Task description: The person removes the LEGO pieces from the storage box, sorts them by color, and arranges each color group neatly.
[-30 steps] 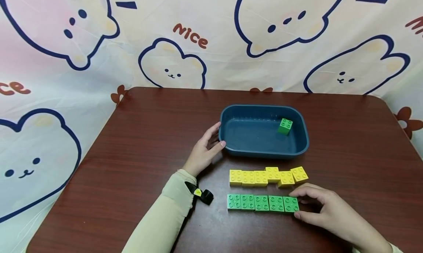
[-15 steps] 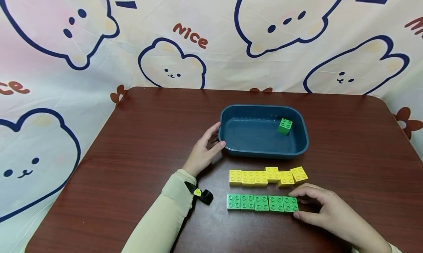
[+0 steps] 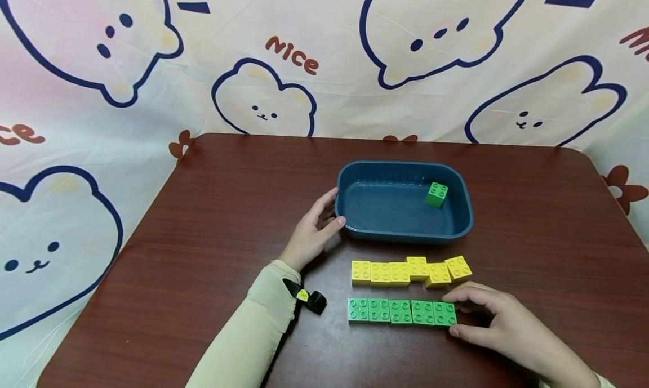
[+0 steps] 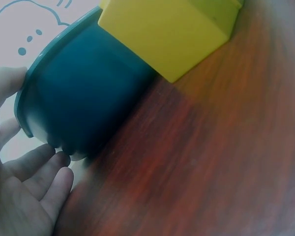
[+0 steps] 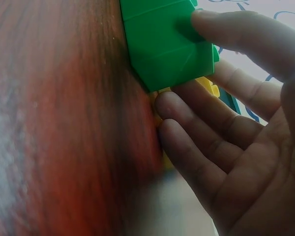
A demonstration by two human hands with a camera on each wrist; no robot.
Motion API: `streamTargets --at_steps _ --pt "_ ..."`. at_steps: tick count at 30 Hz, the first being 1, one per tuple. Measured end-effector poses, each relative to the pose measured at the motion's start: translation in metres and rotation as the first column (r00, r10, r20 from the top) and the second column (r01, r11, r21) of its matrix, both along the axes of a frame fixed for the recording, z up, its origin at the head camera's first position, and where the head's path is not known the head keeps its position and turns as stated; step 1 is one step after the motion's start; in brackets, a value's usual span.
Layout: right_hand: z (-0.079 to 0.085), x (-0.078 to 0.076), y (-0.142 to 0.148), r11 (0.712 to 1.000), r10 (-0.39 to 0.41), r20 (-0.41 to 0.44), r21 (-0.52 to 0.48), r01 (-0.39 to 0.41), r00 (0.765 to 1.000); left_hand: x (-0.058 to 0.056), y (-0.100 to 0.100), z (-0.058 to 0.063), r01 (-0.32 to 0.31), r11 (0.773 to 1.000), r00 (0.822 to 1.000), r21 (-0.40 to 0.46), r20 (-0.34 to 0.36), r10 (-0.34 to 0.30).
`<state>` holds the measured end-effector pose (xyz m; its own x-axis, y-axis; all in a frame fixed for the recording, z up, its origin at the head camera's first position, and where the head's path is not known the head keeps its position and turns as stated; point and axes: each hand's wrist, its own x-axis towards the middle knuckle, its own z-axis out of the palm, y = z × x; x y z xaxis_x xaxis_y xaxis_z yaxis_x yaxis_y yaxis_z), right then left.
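Note:
My left hand (image 3: 311, 236) rests against the left end of a dark blue rectangular tray (image 3: 350, 230). Its thumb and fingers are spread and nearly straight along the rim and outer wall. Inside the tray, towards the right, lies a green toy brick (image 3: 436, 195). Nearer to me is a straight row of several green toy bricks (image 3: 400, 312). With thumb and index finger my right hand (image 3: 499, 320) pinches the row's rightmost green brick (image 3: 445, 313); its other fingers sit behind and below, as the right wrist view shows.
An uneven row of several yellow toy bricks (image 3: 399, 273) lies between the tray and the green row, its right end skewed. A black strap with a small device (image 3: 310, 299) is on my left wrist. A printed cloth (image 3: 345, 106) hangs behind the brown table (image 3: 243, 196).

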<state>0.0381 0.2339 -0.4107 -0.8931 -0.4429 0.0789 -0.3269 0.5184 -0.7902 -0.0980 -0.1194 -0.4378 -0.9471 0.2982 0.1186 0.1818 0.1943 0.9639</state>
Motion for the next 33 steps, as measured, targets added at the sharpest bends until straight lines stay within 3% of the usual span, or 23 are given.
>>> streamTargets --at_steps 16,24,29,33 --pt "0.008 0.001 0.003 0.993 -0.104 0.069 -0.057 0.108 0.992 0.001 0.000 0.000 0.004 1.000 1.000 -0.004 0.006 -0.004" --pt "0.010 0.001 0.002 0.981 -0.178 0.001 -0.077 0.177 0.984 0.000 0.000 -0.001 0.002 1.000 1.000 -0.002 0.005 -0.002" --pt "0.012 0.001 -0.001 0.965 -0.258 -0.034 -0.060 0.256 0.966 0.000 -0.001 -0.001 0.004 1.000 1.000 -0.004 0.001 -0.004" --pt "0.015 0.001 -0.003 0.936 -0.352 -0.099 -0.046 0.349 0.931 0.000 -0.001 -0.001 0.004 1.000 1.000 -0.005 0.002 -0.004"
